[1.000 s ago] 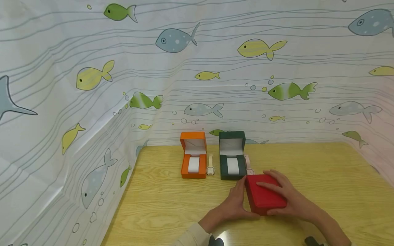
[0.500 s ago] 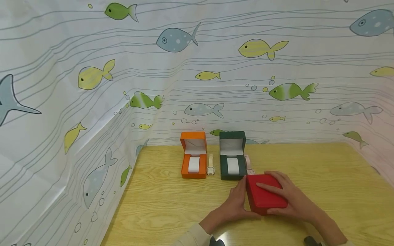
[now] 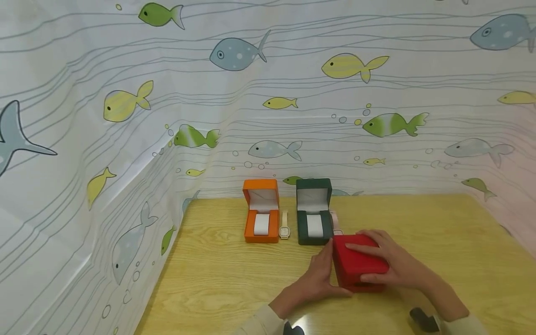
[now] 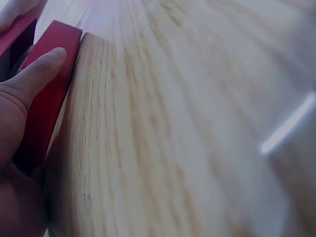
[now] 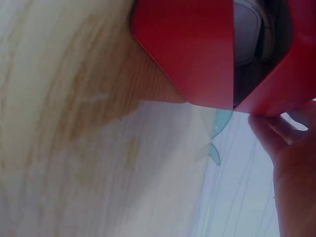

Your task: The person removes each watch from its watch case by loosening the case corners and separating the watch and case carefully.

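A red watch box (image 3: 356, 263) stands on the wooden table in front of me, its lid partly raised. My left hand (image 3: 316, 281) grips the lower part from the left; in the left wrist view its thumb (image 4: 42, 74) lies along the front of the base. With fingers over the top and thumb at the front edge, my right hand (image 3: 398, 267) holds the lid (image 5: 303, 59). Through the gap, the right wrist view shows a pale, rounded watch (image 5: 248, 37) inside the dark interior.
Behind stand an orange watch box (image 3: 251, 232) and a dark green watch box (image 3: 302, 230), both open with white cushions. A cream watch (image 3: 284, 231) lies between them. A pink-strapped watch (image 3: 335, 222) lies right of the green one. A fish-patterned sheet (image 3: 234, 116) borders the table.
The red box's lid has lifted at the front, with my right hand moving slightly up on it. My left hand stays at the base.
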{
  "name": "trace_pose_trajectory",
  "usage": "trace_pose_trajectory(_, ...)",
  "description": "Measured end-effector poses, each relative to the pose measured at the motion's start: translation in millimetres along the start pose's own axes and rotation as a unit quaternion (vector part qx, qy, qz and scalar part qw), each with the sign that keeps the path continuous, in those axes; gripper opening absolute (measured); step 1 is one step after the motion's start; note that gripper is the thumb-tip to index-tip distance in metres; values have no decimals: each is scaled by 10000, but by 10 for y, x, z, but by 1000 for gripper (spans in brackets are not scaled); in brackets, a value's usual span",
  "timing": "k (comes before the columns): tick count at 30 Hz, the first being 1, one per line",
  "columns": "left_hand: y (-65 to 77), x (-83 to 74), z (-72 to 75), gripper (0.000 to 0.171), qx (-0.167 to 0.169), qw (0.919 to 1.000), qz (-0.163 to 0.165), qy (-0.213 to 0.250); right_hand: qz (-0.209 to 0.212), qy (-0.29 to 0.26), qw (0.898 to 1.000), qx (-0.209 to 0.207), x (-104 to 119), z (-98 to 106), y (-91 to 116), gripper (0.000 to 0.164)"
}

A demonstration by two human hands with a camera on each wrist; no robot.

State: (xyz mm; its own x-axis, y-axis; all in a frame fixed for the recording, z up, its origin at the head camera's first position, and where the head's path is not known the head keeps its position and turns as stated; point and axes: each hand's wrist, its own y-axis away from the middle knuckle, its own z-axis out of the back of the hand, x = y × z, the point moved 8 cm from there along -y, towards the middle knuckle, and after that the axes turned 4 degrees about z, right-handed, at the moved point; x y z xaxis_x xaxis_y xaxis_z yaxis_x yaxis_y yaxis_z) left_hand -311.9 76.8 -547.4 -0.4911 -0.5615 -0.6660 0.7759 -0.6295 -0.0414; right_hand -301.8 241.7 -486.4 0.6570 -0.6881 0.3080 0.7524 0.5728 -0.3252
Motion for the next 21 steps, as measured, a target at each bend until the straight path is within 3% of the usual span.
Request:
trace_pose_trajectory(12,-9,72,-47,128,66,9998,162,36,-383,-484,9972,411,-93,32,-86,69)
trace_pose_trajectory(21,1,33,-15,127,18,9998,1,-192,-506,-1041,9906,723,-122,74,-185,61)
